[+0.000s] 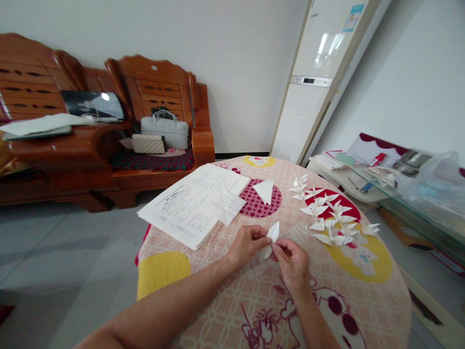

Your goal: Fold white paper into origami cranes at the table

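Observation:
Between my two hands is a small piece of folded white paper [273, 231], with a pointed tip upward and more of it showing below the fingers. My left hand [249, 244] pinches it from the left, and my right hand [292, 261] pinches it from the right, fingertips close together. Several finished paper cranes [329, 211] stand grouped to the right of my hands. Beyond my hands lies a white paper triangle [265, 190]. Left of it, a small folded sheet [228, 206] rests on a stack of printed papers [181, 206].
A patterned cloth covers the round table [218, 300]. To the right, a glass-topped stand [407, 198] holds papers and a plastic bag [434, 179]. Behind are wooden chairs [160, 82] with a grey handbag [170, 131], and a tall white air conditioner [308, 106].

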`<state>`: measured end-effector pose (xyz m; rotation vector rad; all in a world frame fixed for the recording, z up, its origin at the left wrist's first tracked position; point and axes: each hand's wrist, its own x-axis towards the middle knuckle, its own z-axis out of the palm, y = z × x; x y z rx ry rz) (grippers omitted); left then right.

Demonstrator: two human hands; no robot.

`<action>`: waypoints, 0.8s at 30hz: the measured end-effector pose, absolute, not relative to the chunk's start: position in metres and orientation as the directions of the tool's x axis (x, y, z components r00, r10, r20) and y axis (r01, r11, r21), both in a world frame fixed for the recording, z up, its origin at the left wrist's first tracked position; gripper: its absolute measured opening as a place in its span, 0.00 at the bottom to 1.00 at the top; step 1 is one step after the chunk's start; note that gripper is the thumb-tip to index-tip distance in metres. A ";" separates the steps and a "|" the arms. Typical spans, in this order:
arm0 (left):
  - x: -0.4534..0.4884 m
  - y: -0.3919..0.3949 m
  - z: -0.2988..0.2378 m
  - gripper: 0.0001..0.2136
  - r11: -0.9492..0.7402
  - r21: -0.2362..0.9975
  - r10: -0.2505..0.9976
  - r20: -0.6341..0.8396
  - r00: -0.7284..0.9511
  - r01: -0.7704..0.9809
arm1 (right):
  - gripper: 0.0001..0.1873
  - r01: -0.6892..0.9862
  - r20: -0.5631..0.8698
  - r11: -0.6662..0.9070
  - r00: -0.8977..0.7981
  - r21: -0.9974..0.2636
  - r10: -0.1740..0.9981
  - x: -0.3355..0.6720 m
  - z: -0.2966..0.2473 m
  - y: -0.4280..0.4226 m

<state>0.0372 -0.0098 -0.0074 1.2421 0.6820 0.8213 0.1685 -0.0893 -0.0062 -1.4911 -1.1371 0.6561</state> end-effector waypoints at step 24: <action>0.034 -0.011 -0.003 0.18 0.093 0.996 0.813 -0.073 0.577 -0.005 | 0.16 0.081 0.006 -0.017 0.278 -0.997 0.961 0.169 -0.005 -0.094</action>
